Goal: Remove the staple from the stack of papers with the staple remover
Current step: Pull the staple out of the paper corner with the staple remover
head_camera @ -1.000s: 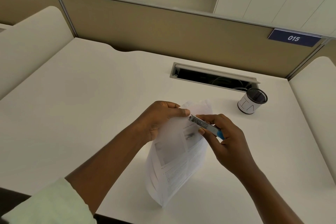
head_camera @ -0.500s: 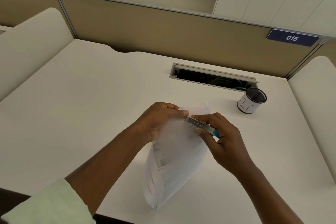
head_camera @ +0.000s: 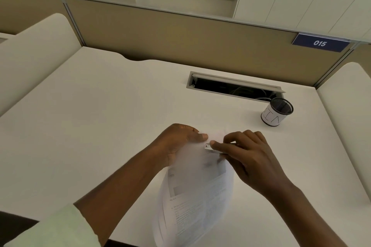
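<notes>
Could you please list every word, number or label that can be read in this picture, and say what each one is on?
"015": white digits on the blue plate fixed to the desk partition.
"IN": hand-drawn letters on the white wrap of the mesh cup; more may be hidden round its side.
Printed text on the stack of papers: too small and blurred to read.
Staple remover: no marking legible.

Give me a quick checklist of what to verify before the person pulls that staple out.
1. Left hand pinching the papers near the top corner: ok.
2. Right hand holding the remover: ok.
3. Remover tip at the papers' corner: ok.
4. Remover hooked under the staple: cannot tell, the staple is too small to see.
5. Papers flat on the desk: not ok, they are lifted and bowed.
6. Cup clear of the hands: ok.
</notes>
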